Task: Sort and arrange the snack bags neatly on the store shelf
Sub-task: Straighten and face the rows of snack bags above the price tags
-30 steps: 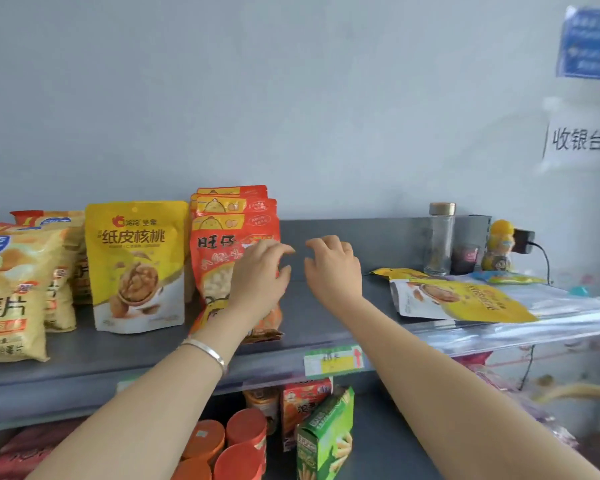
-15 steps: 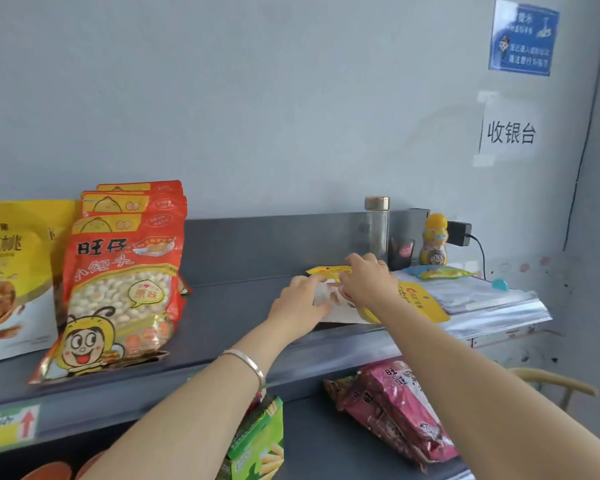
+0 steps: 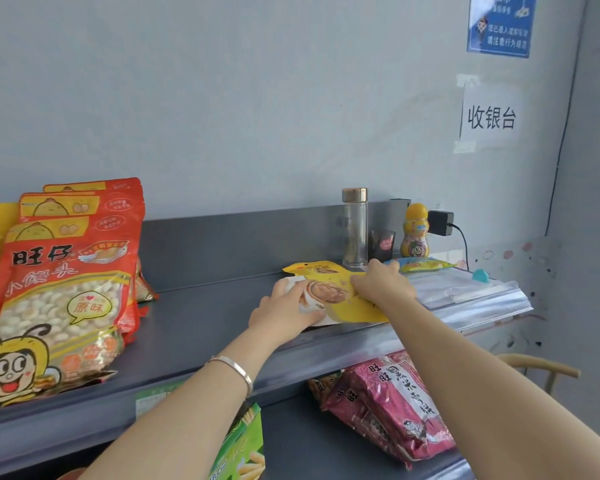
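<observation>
one yellow bag [image 3: 330, 293], long axis left-right, in left hand [image 3: 284, 311], right hand [image 3: 383, 284]

Flat bag [image 3: 340, 299] lies on shelf [image 3: 201, 323], right of upright bags [image 3: 63, 299].

Two bare forearms extend from the lower corners of the view, up over the front edge of the shelf [image 3: 201, 327], and converge toward its right end. The left hand [image 3: 284, 311], a silver bangle [image 3: 234, 370] on its wrist, curls its fingers round the left end of a yellow bag [image 3: 354, 313]. The right hand [image 3: 383, 284], knuckles up and just beyond the left, grips the bag's far side with bent fingers. The hands are near each other but apart.
</observation>
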`<state>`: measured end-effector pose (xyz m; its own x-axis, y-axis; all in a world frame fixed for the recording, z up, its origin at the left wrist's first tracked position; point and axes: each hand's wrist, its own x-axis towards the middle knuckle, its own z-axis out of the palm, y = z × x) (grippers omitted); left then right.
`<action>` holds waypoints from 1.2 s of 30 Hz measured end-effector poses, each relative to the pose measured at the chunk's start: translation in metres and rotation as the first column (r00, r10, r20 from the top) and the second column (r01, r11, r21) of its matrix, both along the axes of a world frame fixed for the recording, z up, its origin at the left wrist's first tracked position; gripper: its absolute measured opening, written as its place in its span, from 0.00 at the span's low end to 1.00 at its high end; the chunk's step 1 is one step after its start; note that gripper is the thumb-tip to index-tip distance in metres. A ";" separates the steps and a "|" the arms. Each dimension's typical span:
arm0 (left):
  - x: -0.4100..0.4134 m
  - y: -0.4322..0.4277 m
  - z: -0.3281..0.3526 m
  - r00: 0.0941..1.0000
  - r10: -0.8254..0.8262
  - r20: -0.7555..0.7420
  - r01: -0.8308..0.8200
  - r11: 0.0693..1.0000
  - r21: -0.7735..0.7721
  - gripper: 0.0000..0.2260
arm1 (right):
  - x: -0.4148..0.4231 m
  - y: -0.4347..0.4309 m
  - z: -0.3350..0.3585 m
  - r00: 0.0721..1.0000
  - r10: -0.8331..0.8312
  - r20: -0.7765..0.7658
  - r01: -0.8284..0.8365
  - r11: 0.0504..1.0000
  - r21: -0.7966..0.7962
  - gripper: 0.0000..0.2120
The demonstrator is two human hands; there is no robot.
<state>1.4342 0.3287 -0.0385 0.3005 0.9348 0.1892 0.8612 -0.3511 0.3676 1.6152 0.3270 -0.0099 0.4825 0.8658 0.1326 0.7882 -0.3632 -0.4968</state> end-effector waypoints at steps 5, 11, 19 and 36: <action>-0.010 0.004 0.002 0.987 0.162 -0.016 -0.163 0.987 -0.012 0.29 | 0.005 0.002 0.006 0.956 0.055 -0.287 0.049 0.938 0.342 0.17; -0.033 0.008 0.005 0.954 0.295 -0.048 -0.296 0.954 -0.038 0.31 | 0.003 -0.005 0.013 0.187 0.374 -0.909 0.125 0.908 0.399 0.11; -0.044 0.023 0.010 0.905 0.357 0.230 -0.308 0.925 -0.222 0.30 | -0.038 -0.005 0.007 -0.038 0.570 -0.821 -0.271 0.785 0.557 0.13; -0.087 0.063 0.033 0.412 0.106 0.905 0.055 0.989 -0.141 0.31 | -0.113 0.073 0.004 0.531 0.509 -0.677 -0.012 0.804 0.595 0.06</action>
